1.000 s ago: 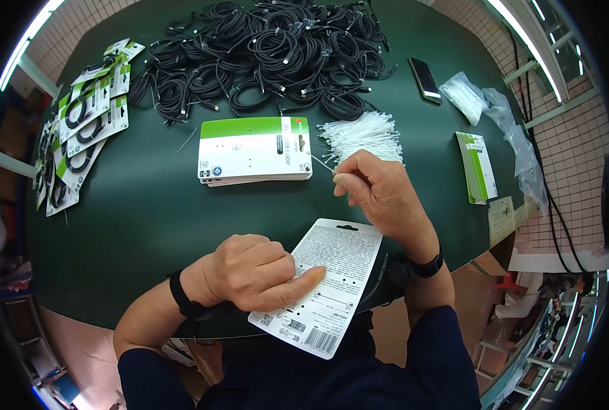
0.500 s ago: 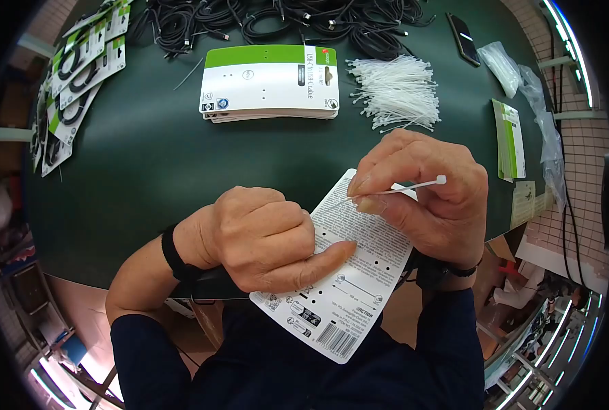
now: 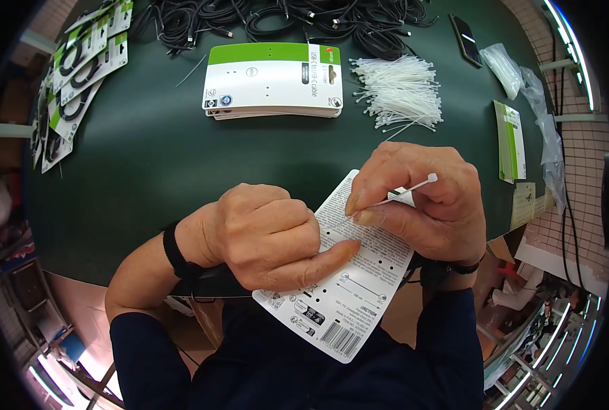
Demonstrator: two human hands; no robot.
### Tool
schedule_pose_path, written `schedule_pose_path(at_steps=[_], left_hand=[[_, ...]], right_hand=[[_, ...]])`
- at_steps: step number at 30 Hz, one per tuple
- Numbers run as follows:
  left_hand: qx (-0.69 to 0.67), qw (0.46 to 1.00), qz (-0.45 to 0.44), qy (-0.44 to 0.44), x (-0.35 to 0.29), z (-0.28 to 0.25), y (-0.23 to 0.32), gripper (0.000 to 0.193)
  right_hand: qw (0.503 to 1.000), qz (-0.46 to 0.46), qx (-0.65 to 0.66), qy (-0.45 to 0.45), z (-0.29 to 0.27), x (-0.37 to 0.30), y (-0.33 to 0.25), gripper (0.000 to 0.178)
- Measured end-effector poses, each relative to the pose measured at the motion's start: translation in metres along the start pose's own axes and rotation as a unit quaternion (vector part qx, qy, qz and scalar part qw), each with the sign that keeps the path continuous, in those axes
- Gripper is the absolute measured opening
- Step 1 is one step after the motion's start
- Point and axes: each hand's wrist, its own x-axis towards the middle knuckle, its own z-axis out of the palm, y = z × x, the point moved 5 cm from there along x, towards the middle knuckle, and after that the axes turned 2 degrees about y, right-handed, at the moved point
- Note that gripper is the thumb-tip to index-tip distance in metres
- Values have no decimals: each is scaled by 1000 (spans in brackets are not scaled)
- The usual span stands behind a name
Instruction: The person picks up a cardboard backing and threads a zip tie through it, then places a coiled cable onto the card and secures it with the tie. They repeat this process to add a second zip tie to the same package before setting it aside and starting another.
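Observation:
My left hand (image 3: 270,236) is closed on a white printed packaging card (image 3: 335,311), its thumb lying flat on the card's face and its other fingers curled. The card is tilted, with a row of small punched holes beside the thumb. Between thumb and forefinger, my right hand (image 3: 431,208) pinches a thin white cable tie (image 3: 414,188) over the upper part of the card. The tie's square head points up and to the right, and its thin tail runs toward my left fingers. Whatever lies behind the card is hidden.
A stack of green-and-white cards (image 3: 270,78) lies ahead, with a pile of white cable ties (image 3: 400,92) beside it. Black cables (image 3: 270,20) are heaped at the back. Carded cables (image 3: 79,78) lie left; a phone (image 3: 465,41), plastic bags (image 3: 503,68) and more cards (image 3: 509,141) lie right.
My right hand has moved slightly down and left with the cable tie, bringing the tie's tail closer to the holes. The left hand keeps its hold on the card.

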Motion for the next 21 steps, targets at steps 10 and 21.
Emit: schedule_pose_path(at_steps=[10,21], left_hand=[[11,1000,-3,-5,-1,0,-1,41],[31,999,-41,20,-2,7,1,37]], right_hand=[[1000,-8,-16,-25,3,2,4,16],[995,43,-21,-84,9,-1,13,20]])
